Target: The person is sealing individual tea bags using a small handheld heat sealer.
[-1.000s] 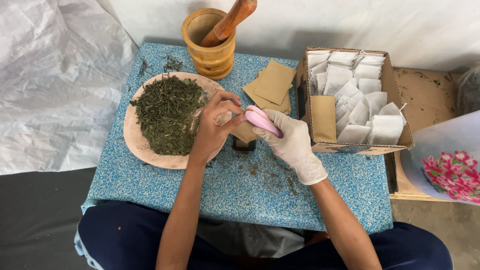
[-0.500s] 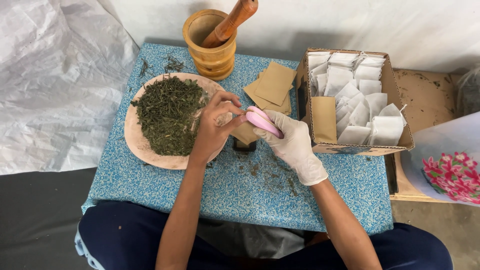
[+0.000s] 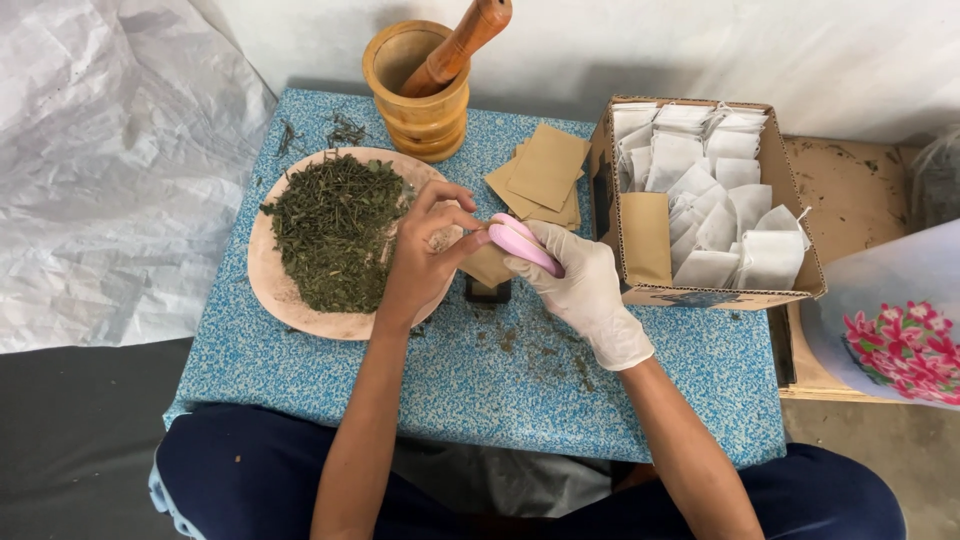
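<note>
Head view, from nearest to farthest: the person's knees in dark blue trousers sit under the front edge of the blue speckled bench (image 3: 330, 370), and both forearms reach up over it. Against the pictures from half a second and a second ago almost nothing has shifted; both hands sit in the same spot at the middle of the bench, so the work looks to be at a fine, slow point and not between moves.

Bare left hand (image 3: 425, 262) has its fingers pinched closed on the top edge of a small brown paper pouch (image 3: 487, 265), thumb and forefinger meeting at its mouth. Gloved right hand (image 3: 580, 290) is curled shut around a pink scoop (image 3: 525, 245), whose tip rests at the mouth of the pouch. A small dark object stands under the pouch, mostly hidden. Loose green crumbs are scattered on the bench just in front of the hands.

To the left, touching the left hand's side, a round wooden plate (image 3: 290, 300) carries a heap of dried green herb (image 3: 335, 235). Beyond the hands lies a fanned stack of empty brown pouches (image 3: 545, 170). To the right an open cardboard box (image 3: 715, 297) holds many white filter bags and one brown pouch upright at its left wall. Farthest back stands a wooden mortar (image 3: 418, 105) with a pestle (image 3: 462, 40) leaning in it.
</note>
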